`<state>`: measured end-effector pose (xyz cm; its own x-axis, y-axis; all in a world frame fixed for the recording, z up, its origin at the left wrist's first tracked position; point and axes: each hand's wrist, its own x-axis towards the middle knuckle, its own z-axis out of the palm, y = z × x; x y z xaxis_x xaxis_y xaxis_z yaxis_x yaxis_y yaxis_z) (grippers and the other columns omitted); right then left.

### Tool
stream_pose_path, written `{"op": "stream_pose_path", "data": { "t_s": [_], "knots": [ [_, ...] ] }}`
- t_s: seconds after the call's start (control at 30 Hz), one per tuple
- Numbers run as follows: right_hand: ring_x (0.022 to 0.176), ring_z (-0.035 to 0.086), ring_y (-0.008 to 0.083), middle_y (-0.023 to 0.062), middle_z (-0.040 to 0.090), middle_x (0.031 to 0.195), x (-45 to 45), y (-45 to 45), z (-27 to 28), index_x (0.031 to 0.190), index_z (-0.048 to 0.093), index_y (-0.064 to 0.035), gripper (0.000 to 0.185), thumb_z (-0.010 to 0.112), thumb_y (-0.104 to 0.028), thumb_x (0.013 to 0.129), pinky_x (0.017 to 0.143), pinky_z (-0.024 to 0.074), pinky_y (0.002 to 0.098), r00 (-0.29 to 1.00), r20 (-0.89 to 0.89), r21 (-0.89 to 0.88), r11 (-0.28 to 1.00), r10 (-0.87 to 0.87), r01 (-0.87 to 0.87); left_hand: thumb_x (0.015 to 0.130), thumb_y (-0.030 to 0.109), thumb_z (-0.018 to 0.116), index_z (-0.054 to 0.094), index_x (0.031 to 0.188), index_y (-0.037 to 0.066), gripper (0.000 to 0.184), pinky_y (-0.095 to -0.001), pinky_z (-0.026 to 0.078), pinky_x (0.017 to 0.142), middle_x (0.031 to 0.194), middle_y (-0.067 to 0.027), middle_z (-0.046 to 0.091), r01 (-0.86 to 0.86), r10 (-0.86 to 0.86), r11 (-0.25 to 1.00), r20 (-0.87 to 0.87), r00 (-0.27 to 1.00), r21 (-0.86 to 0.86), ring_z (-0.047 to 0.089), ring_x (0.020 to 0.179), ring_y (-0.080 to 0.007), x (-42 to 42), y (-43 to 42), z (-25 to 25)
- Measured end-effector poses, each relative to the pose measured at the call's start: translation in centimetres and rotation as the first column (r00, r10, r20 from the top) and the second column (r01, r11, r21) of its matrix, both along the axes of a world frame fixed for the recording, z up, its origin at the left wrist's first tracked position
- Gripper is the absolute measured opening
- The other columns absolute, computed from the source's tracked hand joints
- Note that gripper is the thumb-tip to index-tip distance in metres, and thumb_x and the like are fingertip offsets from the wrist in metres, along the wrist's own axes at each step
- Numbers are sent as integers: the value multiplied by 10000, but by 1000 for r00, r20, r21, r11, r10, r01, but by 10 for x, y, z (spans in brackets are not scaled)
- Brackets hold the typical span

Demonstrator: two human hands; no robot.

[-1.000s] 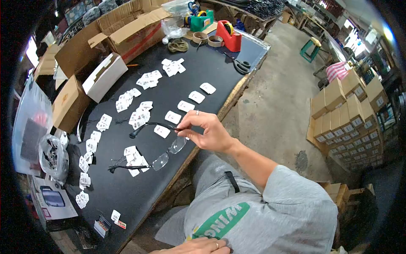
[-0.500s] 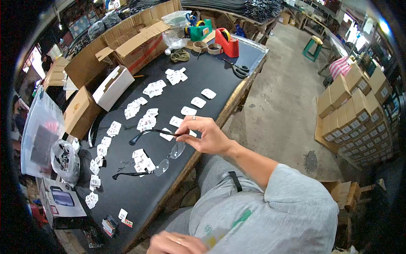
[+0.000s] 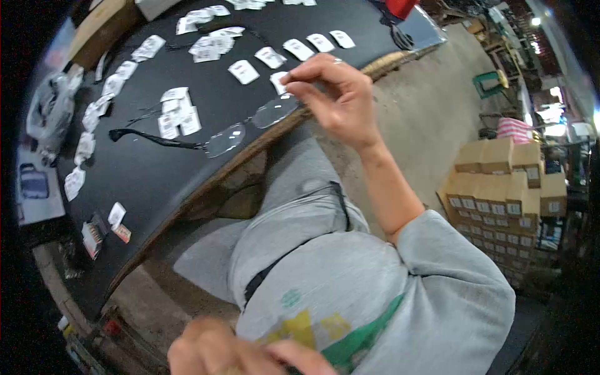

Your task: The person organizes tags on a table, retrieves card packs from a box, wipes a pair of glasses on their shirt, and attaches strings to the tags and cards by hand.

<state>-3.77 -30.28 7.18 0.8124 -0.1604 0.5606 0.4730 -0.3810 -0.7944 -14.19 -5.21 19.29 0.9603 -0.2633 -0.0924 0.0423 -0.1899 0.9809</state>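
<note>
Spectacles (image 3: 226, 140) handled at the edge of a dark surface (image 3: 144, 181), head view. The step in hand is judged to be the holding of the open frame by one side: the right hand (image 3: 340, 100) is raised, its fingers (image 3: 315, 67) closed in a pinch of thumb and forefinger upon the frame, apparently at the farther hinge. Relative to these fingers, the lenses (image 3: 275, 111) lie below and to the left, the farther one just beside the thumb, the nearer one farther down along the surface's edge. A temple arm (image 3: 156, 139) extends leftward from the nearer lens, beneath a pile of white tags (image 3: 179, 114) as seen in the view; whether its tip touches the surface cannot be told. The other arm, dark and blurred, appears to run from the fingertips past a row of single white tags (image 3: 244, 72). The left hand (image 3: 231, 353), low before the shirt (image 3: 350, 269) and well apart from the spectacles, is blurred; whether its fingers are open, closed or gripping anything cannot be told. The next move, in judgement, calls for a light, steady pinch, with the lenses kept clear of the edge and the arms clear of the tags.
</note>
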Motion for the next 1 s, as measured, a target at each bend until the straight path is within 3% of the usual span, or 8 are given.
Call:
{"op": "stream_pose_path", "data": {
  "t_s": [0.13,0.27,0.37,0.4,0.43,0.5,0.83,1.0],
  "knots": [
    [720,605,139,71,658,776,4,-1,-5,835,690,-21,118,732,9,728,655,462,252,1000,-26,-10,1000,-10,10,899,426,493,562,842,56,381,-541,263,700,855,-114,541,376,-444,578,107,889,-724,472,769,-350,15,2,-27],
    [759,621,128,71,667,814,9,7,-2,860,680,-4,124,711,41,748,695,481,233,1000,7,5,1000,19,-19,894,599,440,665,1071,44,625,-719,189,961,1161,-181,614,378,-555,-163,402,729,-911,505,1080,-505,13,27,-42],
    [794,626,126,76,664,848,8,5,2,900,659,26,142,678,82,772,739,485,223,1000,-2,-17,1000,25,-25,872,621,458,659,1105,61,640,-754,185,932,1220,-188,577,559,-511,-111,530,677,-821,457,1154,-504,24,25,-48],
    [799,620,117,68,666,860,7,7,-1,899,665,19,130,677,71,781,739,481,221,999,-32,77,997,28,-25,865,637,453,651,1141,69,662,-727,220,941,1161,-178,606,223,-297,92,187,936,-970,458,1148,-487,-7,14,-36],
    [799,620,117,68,666,860,5,5,-2,899,665,19,130,677,71,781,739,481,221,998,-41,92,995,37,-33,865,637,453,651,1141,69,662,-727,220,941,1161,-178,606,213,-291,109,174,941,-971,458,1148,-487,0,14,-42],
    [799,610,104,59,672,883,7,3,-3,894,660,21,96,673,49,803,727,473,213,998,-62,-4,1000,-25,25,881,640,409,655,1144,81,664,-688,277,941,1115,-168,619,618,-320,126,558,766,-776,493,1088,-479,24,11,-60],
    [795,603,77,50,677,895,19,5,-4,930,647,14,107,667,31,826,711,471,196,997,-58,-22,999,44,-45,965,549,257,656,1049,16,671,-522,443,853,879,-44,691,409,-145,657,426,893,-634,508,1035,-315,25,16,-38],
    [804,587,75,35,666,869,23,1,-7,921,654,3,92,640,43,840,712,461,195,996,-83,1,1000,25,-25,958,578,211,586,1197,47,692,-534,447,860,968,-122,672,661,-223,434,638,737,-612,527,1079,-376,39,7,-57]
  ]
}}
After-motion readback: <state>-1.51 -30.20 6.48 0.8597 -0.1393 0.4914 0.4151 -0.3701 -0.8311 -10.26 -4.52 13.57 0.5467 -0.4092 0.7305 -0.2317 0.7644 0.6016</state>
